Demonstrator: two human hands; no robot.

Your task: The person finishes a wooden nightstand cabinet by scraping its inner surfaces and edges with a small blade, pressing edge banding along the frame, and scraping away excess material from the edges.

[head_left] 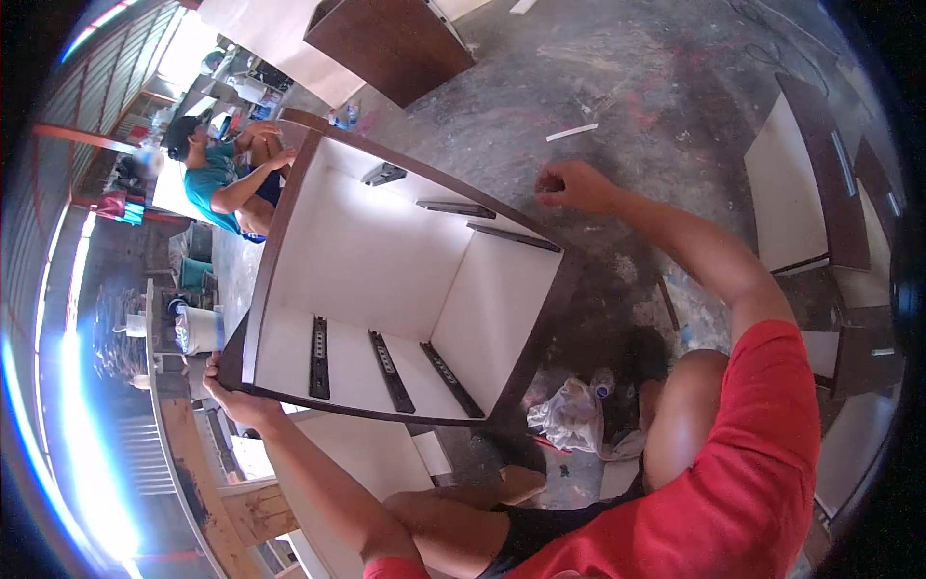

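Note:
A dark brown cabinet carcass (pixel 434 280) with a white interior is tilted in front of me, its open side facing up toward me. Black drawer slides (pixel 386 372) are fixed on two opposite inner walls, several in all. My left hand (pixel 241 400) grips the cabinet's lower left corner. Beyond the cabinet's right side, clear of it, my right hand (pixel 569 185) is raised with its fingers curled; whatever they hold, if anything, is too small or hidden to make out. A crumpled white bag (pixel 564 413) lies on the floor below the cabinet, beside my legs.
A co-worker (pixel 217 183) in a teal shirt sits behind the cabinet at the left. Brown boxes (pixel 386 53) stand at the back, and drawers with silver handles (pixel 786 193) at the right. A white bucket (pixel 201 326) and a wooden frame (pixel 178 449) are at the left.

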